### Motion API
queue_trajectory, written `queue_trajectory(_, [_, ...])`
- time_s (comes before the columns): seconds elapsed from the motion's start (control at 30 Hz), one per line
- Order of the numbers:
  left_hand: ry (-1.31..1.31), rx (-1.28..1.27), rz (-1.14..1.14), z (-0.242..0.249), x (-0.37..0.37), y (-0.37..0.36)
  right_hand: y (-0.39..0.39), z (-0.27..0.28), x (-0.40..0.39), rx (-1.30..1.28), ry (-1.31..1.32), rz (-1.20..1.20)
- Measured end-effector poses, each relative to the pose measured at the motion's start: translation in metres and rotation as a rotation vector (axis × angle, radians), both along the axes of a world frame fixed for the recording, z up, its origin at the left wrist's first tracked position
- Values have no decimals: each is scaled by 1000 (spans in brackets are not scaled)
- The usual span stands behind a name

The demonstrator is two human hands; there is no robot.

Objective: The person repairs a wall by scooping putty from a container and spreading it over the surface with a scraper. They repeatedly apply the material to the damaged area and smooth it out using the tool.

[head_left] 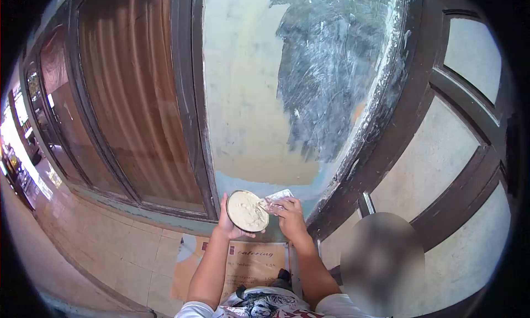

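Note:
My left hand [225, 223] is closed around the side of a round bowl [236, 224], with its fingers reaching underneath. Thick cream-coloured paste [246, 210] fills the bowl, its surface rough and stirred on the right side. In my right hand [290, 214] is a flat, pale scraper [279, 196] smeared with paste, its edge at the bowl's right rim. Both hands are in front of the lower part of a wall panel [248, 97]. Smooth cream coating covers the panel's left and lower area, while streaky grey-blue shows at upper right.
A dark-framed window with a brown curtain [132, 97] is on the left. To the right stands a dark wooden door with pale panels [425, 147] and a metal handle [366, 203]. A printed banner [248, 263] lies on the tiled floor [124, 241] below me.

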State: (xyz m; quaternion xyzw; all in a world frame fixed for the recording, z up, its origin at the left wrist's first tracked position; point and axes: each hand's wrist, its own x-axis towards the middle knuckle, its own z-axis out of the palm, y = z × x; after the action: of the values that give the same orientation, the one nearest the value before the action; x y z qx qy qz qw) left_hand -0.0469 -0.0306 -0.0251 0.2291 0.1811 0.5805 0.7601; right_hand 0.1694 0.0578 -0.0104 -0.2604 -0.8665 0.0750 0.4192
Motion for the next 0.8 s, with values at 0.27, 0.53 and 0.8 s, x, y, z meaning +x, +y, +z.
queue_trajectory(0.27, [-8, 9, -53, -6, 3, 5, 5, -8, 4, -8, -27, 6])
queue_trajectory(0.53, [-51, -11, -37, -7, 5, 3, 4, -9, 3, -7, 6, -6])
queue_trajectory(0.8, [-111, 34, -56, -4, 8, 0, 5, -8, 2, -39, -20, -3])
